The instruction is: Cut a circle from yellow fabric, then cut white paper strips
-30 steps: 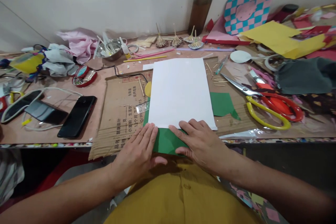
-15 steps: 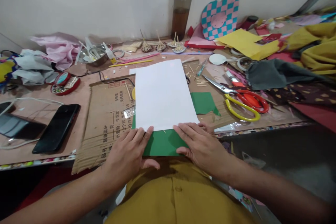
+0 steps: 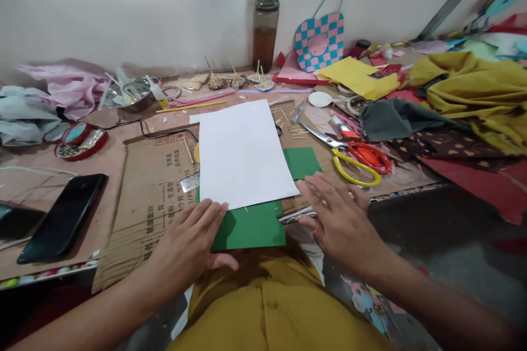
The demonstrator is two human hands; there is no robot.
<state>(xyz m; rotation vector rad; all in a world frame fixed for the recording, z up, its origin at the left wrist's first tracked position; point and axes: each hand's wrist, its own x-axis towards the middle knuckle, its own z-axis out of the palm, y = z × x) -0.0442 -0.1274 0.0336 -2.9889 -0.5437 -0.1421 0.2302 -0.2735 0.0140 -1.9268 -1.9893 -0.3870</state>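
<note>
A white paper sheet [image 3: 245, 156] lies over a green paper sheet [image 3: 251, 230], whose near part sticks out towards my body. My left hand [image 3: 197, 233] rests at the white sheet's near left corner, fingers laid on the paper and thumb stretched out past the green edge. To the right, my right hand [image 3: 333, 208] is off the green sheet, fingers extended and slightly apart, by the white sheet's near right corner. Nothing shows in its grasp. Under the papers is a flattened piece of cardboard [image 3: 144, 181]. Another green paper piece [image 3: 302, 162] shows at the right.
Scissors [image 3: 349, 156] with red and yellow handles lie right of the papers, near loose toothpicks [image 3: 298, 131]. A phone [image 3: 63, 219] lies at the left. Behind stand a metal bowl [image 3: 132, 96] and a drink bottle [image 3: 265, 27]. Yellow cloth [image 3: 465, 88] is heaped at the right.
My right hand has come off the white sheet's near edge and moved right. My left hand stays at its corner. The camera view has shifted slightly to the right.
</note>
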